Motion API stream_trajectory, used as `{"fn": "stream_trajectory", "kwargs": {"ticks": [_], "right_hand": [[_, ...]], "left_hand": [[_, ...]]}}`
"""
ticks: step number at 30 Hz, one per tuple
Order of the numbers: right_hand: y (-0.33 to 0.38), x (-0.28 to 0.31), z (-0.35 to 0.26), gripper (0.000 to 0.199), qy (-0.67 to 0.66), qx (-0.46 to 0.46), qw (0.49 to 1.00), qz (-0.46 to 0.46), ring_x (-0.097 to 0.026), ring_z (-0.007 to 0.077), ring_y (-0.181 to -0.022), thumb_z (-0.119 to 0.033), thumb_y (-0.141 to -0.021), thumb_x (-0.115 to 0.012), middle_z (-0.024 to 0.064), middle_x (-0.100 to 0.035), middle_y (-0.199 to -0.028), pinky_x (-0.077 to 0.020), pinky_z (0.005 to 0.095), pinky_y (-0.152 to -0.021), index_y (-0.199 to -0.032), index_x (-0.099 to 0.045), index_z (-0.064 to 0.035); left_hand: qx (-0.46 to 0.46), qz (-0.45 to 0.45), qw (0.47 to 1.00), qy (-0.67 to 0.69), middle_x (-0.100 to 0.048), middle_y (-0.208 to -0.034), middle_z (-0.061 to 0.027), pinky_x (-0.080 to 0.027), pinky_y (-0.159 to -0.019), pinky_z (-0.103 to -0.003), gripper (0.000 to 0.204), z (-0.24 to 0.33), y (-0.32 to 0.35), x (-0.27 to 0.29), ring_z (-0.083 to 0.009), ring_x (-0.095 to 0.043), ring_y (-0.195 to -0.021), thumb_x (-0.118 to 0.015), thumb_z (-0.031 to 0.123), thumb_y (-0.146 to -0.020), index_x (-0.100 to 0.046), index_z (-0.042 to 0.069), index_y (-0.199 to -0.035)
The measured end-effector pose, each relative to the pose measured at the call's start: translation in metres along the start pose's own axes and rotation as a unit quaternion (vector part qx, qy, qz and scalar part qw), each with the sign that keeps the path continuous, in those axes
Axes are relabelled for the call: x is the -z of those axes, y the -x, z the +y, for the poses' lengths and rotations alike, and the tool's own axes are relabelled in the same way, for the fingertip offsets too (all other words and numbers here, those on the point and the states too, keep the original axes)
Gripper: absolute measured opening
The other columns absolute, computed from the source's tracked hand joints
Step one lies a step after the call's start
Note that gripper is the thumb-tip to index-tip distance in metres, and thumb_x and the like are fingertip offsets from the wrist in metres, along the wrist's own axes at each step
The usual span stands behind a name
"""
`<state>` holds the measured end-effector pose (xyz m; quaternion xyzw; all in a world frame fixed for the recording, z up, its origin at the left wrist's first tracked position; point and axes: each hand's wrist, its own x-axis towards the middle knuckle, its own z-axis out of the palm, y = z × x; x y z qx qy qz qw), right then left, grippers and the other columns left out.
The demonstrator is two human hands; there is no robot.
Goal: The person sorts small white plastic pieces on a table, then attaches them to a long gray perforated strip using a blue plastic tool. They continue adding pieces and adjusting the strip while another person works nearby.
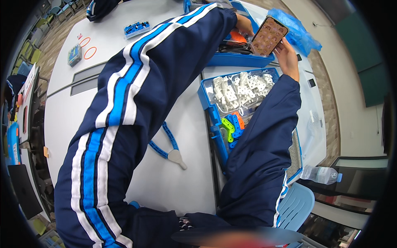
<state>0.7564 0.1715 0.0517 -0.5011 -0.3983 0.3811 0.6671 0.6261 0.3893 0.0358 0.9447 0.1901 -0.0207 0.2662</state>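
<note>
My right hand [288,59] holds a smartphone [269,36] by its edge, its lit screen facing up, at the upper right. Over the far blue bin [242,60] reaches my left hand [245,25], close to the phone's left side. My sleeve and the bin's contents partly hide its fingers, so I cannot tell whether it grips anything. Orange pieces [237,36] and black cables [236,47] lie in that bin. Below it stands a blue organizer box [205,97] with white plastic building parts [244,89] and green, blue and orange link pieces [228,129]; my right forearm covers part of it.
Blue-handled pliers [174,157] lie mid-table. Farther left are a box of blue and black pieces [137,29], a small clear case [75,55] and orange rings [90,53]. A blue plastic bag [295,31] sits behind the phone; a water bottle [321,175] lies at the right edge.
</note>
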Motion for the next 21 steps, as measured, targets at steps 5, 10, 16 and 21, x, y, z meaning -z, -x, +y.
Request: {"fn": "stream_trajectory", "kwargs": {"ticks": [5,10,16,21], "right_hand": [[0.004,-0.008,-0.002,0.059,-0.005,-0.002,1.0,0.018,-0.051,0.0215,-0.121,-0.049,-0.1,-0.055,0.014,-0.059,-0.128,-0.035,0.0394,-0.105,-0.138,-0.05,-0.0043],[0.003,-0.009,-0.001,0.053,0.004,0.002,1.0,0.026,-0.054,0.0198,-0.118,-0.044,-0.098,-0.059,0.0103,-0.062,-0.123,-0.0357,0.0383,-0.105,-0.134,-0.055,-0.0058],[0.007,0.003,0.001,0.042,0.108,0.002,0.994,-0.023,-0.059,0.0172,-0.113,-0.018,-0.089,-0.068,0.0072,-0.066,-0.119,-0.0388,0.0334,-0.103,-0.127,-0.062,-0.0012],[0.0,0.01,0.007,0.054,0.136,-0.024,0.99,-0.043,-0.057,0.0183,-0.12,-0.006,-0.085,-0.069,0.0093,-0.063,-0.129,-0.0367,0.0318,-0.111,-0.136,-0.054,0.0036]], "left_hand": [[-0.02,0.072,0.996,0.047,-0.073,-0.109,-0.0092,-0.054,-0.083,-0.035,0.044,-0.006,-0.003,-0.005,-0.0213,-0.068,-0.093,-0.055,0.036,-0.101,-0.066,0.005,-0.131],[-0.055,0.105,0.989,0.087,-0.073,-0.113,-0.0115,-0.055,-0.087,-0.037,0.044,-0.005,-0.001,0.001,-0.0218,-0.069,-0.1,-0.055,0.037,-0.101,-0.067,0.006,-0.13],[-0.088,0.271,0.956,0.07,-0.074,-0.106,-0.017,-0.054,-0.091,-0.038,0.042,-0.011,-0.009,0.011,-0.0296,-0.072,-0.094,-0.063,0.032,-0.088,-0.073,0.002,-0.115],[-0.118,0.345,0.912,-0.188,-0.068,-0.119,-0.0237,-0.05,-0.1,-0.039,0.052,-0.001,0.025,0.045,-0.0349,-0.066,-0.113,-0.065,0.031,-0.082,-0.066,0.007,-0.129]]}}
